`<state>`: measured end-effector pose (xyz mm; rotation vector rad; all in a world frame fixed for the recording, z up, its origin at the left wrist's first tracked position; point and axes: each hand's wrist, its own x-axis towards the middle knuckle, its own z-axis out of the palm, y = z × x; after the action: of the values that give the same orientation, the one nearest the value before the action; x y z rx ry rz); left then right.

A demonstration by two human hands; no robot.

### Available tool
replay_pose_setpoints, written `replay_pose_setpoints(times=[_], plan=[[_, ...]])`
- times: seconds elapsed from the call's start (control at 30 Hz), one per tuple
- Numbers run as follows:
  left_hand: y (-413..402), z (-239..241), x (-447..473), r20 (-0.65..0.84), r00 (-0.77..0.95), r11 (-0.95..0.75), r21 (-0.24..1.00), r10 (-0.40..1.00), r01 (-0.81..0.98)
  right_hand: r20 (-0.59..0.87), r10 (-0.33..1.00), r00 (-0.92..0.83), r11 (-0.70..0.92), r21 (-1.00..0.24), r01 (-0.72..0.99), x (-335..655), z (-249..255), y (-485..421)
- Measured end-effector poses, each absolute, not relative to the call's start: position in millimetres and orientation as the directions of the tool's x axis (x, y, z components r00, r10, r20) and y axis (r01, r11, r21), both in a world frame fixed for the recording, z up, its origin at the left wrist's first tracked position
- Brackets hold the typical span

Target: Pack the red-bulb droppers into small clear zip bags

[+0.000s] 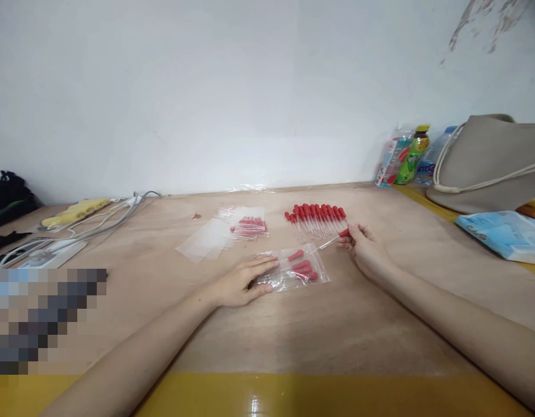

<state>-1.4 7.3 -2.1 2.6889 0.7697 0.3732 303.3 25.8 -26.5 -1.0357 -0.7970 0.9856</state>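
Note:
My left hand [245, 282] lies with fingers stretched over the left part of a clear plastic bag [281, 282]. Several droppers with red bulbs [302, 266] are inside the bag. In my right hand [361, 246], thumb and fingers pinch the red bulb of another dropper [332, 241]. Its thin clear tube points left, with the tip close to the bag's right end; I cannot tell whether it is inside. Behind the bag lies a row of loose red-bulbed droppers [315, 217], bulbs toward the wall. Farther left, filled bags of droppers [251, 226] rest near flat clear bags [202, 242].
Cables [123, 215], a yellow item [76, 213] and a white power strip [54, 255] lie on the left. At the right back stand bottles [410, 156], beside a grey bag [493, 162] and a blue pack [506, 234]. A white wall [232, 104] closes off the table's rear.

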Motion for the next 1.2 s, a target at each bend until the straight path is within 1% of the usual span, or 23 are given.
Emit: replay_pose_setpoints(times=[0.1, 0.17, 0.23, 0.3, 0.37, 0.47, 0.53, 0.6, 0.7, 0.8, 0.87, 0.97, 1.03, 1.13, 1.2], plan=[[8, -4, -2, 0.166, 0.819, -0.805, 0.369, 0.549, 0.465, 0.02, 0.962, 0.271, 0.109, -0.942, -0.318, 295, -26, 20], [9, -4, -2, 0.166, 0.817, -0.803, 0.368, 0.552, 0.469, 0.001, 0.982, 0.19, 0.059, -0.952, -0.301, 291, -25, 16], [9, -4, -1, 0.166, 0.816, -0.802, 0.368, 0.554, 0.47, 0.019, 0.992, 0.123, 0.045, -0.976, -0.213, 289, -25, 14], [8, -4, -1, 0.166, 0.816, -0.801, 0.371, 0.554, 0.469, 0.055, 0.997, 0.062, 0.059, -0.996, -0.067, 288, -25, 13], [8, -3, 0, 0.161, 0.815, -0.799, 0.371, 0.557, 0.473, 0.09, 0.996, -0.009, 0.091, -0.993, 0.076, 287, -26, 14], [7, -2, 0, 0.154, 0.812, -0.796, 0.367, 0.562, 0.482, 0.114, 0.989, -0.098, 0.133, -0.968, 0.211, 286, -27, 16], [8, -3, 0, 0.158, 0.811, -0.796, 0.368, 0.563, 0.48, 0.121, 0.987, -0.108, 0.145, -0.954, 0.264, 285, -28, 17], [8, -3, 0, 0.163, 0.81, -0.796, 0.37, 0.563, 0.479, 0.122, 0.988, -0.096, 0.144, -0.951, 0.275, 283, -29, 17], [9, -4, 0, 0.174, 0.808, -0.798, 0.371, 0.563, 0.476, 0.164, 0.984, -0.068, 0.175, -0.956, 0.234, 279, -31, 18], [9, -5, 0, 0.179, 0.811, -0.801, 0.373, 0.557, 0.468, 0.224, 0.97, -0.097, 0.239, -0.95, 0.203, 275, -34, 18], [9, -5, 0, 0.184, 0.813, -0.805, 0.372, 0.552, 0.462, 0.207, 0.966, -0.154, 0.233, -0.957, 0.173, 273, -35, 17], [8, -4, 1, 0.192, 0.811, -0.806, 0.371, 0.553, 0.461, 0.145, 0.963, -0.226, 0.182, -0.972, 0.152, 275, -33, 17], [8, -4, 1, 0.192, 0.81, -0.804, 0.374, 0.554, 0.462, 0.116, 0.976, -0.184, 0.152, -0.969, 0.196, 278, -31, 17], [8, -4, 1, 0.19, 0.811, -0.803, 0.379, 0.554, 0.46, 0.058, 0.997, -0.059, 0.075, -0.94, 0.332, 282, -26, 20], [9, -4, 0, 0.186, 0.813, -0.802, 0.386, 0.551, 0.455, 0.034, 0.996, -0.085, 0.065, -0.918, 0.391, 281, -23, 20]])
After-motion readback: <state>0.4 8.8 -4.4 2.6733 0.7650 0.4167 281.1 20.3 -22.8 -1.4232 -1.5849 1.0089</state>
